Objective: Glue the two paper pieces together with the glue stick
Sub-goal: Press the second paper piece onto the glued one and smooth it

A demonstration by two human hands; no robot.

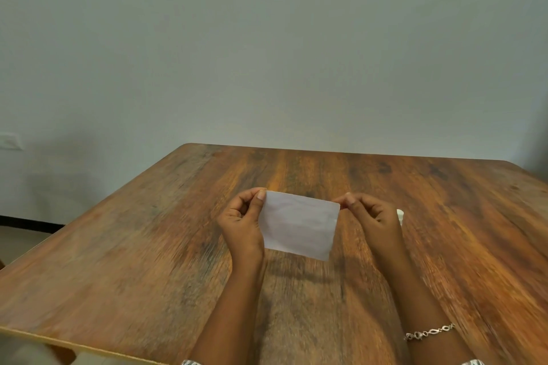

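Aloft, left hand and right hand pinch paper; right half-hides white object

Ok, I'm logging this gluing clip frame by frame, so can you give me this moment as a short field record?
held: white paper, raised above the wooden table
left: left hand pinches its upper left corner
right: right hand pinches its upper right corner
hidden: small white object behind right hand, identity unclear
wrist: bracelet, right arm
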